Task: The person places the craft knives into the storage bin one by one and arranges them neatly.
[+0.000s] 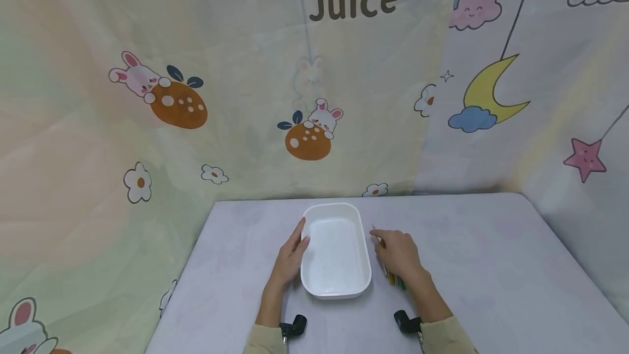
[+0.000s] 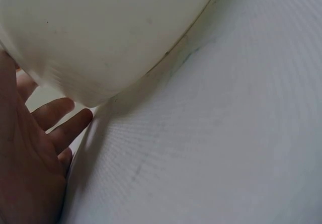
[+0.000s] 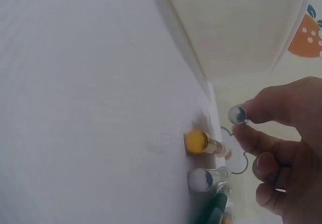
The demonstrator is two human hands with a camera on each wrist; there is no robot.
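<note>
Both hands in play here! The left grip (image 1: 289,261) holds the white tray (image 1: 336,255) by its left side, thumb over the rim and fingers along the outer wall, while the right grip (image 1: 399,253) pinches a slim rod (image 3: 236,115) near its rounded end between 2 digits, the other fingertips clear of it.

Watch that pinch, though! Smooth, narrow thing, fingertips only: it could roll or slip if the squeeze slackens or sits off-centre. Danger number 2, the neighbours: a yellow-ended rod (image 3: 197,142), a pale-ended rod (image 3: 201,179) and a green rod (image 3: 220,204) lie bunched on the table (image 1: 491,266), and a low sweep of those loose fingers could send 1 or more rolling. Number 3, the tray: that left hold looks light, so a knock from the right knuckles could well make it skid.

Now the positions! The pinched rod is right at the fingertips of the right grip, just outside the tray's right wall. Is it fully off the table? Can't tell from these angles. The 3 others lie close by it, in the head view partly hidden under the right hand, all outside the tray.
</note>
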